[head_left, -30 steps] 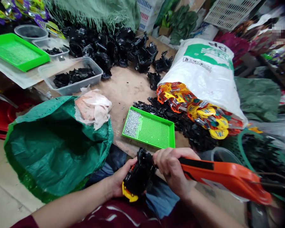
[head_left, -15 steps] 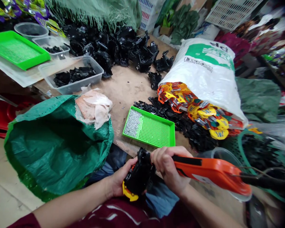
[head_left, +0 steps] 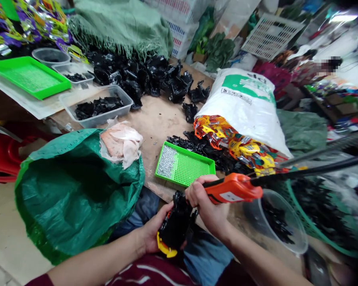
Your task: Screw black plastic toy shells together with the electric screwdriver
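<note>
Low in the head view, my left hand is wrapped round a black plastic toy shell with a yellow edge piece at its near end. My right hand grips an orange electric screwdriver with a black cable trailing off to the right. The screwdriver's tip is hidden behind my right fingers at the shell's far end; I cannot tell whether it touches. Just beyond my hands lies a green perforated tray with small silver screws gathered at its left end.
An open green sack stands at left. A white sack spills orange and yellow parts at right. Black shells are heaped at the back. A clear box of black pieces sits back left, a clear tub at right.
The screwdriver's rear end has swung up and away from me, its cable now rising to the right. The shell stays in my left hand. The whole view has shifted slightly.
</note>
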A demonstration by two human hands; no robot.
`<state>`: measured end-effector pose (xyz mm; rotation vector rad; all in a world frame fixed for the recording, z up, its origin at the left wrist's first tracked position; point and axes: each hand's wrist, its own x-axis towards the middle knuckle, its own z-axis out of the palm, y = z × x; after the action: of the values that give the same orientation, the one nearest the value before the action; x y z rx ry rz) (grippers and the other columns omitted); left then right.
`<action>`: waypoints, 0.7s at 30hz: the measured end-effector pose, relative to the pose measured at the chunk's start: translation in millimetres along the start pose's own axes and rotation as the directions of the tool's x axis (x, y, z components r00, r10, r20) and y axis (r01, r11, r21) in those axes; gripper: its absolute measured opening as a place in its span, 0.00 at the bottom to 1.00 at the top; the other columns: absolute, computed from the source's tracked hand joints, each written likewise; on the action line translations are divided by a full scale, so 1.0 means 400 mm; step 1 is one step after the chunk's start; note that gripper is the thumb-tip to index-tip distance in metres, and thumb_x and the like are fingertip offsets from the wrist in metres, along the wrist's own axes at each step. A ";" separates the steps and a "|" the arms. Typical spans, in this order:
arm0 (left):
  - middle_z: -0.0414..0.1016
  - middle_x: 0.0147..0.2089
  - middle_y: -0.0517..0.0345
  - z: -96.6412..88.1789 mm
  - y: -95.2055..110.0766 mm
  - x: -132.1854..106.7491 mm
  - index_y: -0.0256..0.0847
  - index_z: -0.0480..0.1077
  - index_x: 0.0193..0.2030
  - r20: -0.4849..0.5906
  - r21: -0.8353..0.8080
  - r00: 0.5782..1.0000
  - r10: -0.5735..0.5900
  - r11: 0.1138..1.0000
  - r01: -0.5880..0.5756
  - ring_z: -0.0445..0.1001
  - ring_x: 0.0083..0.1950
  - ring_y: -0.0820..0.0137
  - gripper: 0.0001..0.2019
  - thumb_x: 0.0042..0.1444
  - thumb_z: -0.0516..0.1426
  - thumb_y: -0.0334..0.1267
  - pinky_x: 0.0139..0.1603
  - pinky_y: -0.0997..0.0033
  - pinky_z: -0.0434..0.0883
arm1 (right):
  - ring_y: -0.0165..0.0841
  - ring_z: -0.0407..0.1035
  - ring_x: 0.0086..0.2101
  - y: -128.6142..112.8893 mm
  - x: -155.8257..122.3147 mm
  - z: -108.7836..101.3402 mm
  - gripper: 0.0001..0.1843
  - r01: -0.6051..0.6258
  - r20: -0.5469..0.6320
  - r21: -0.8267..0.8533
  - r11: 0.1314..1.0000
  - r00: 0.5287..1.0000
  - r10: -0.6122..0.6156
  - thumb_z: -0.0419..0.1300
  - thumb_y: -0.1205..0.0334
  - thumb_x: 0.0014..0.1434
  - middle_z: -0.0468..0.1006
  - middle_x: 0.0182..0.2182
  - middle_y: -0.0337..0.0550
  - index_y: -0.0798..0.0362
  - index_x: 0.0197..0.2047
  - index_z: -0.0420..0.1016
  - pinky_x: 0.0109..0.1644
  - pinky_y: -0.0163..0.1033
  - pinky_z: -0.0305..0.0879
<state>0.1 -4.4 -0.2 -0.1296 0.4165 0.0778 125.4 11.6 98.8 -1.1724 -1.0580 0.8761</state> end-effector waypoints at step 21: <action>0.78 0.27 0.47 -0.019 0.000 0.011 0.29 0.74 0.40 -0.045 -0.032 0.997 -0.071 0.997 0.069 0.77 0.25 0.63 0.37 0.53 0.48 0.68 0.27 0.67 0.73 | 0.23 0.57 0.14 0.060 0.238 0.031 0.12 0.198 -0.186 0.089 0.976 0.966 -0.179 0.65 0.58 0.58 0.62 0.16 0.24 0.49 0.35 0.64 0.21 0.33 0.61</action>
<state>1.0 -5.3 -9.1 -0.1765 0.4563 0.0124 140.8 109.3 93.1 -1.0212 -0.9486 0.6581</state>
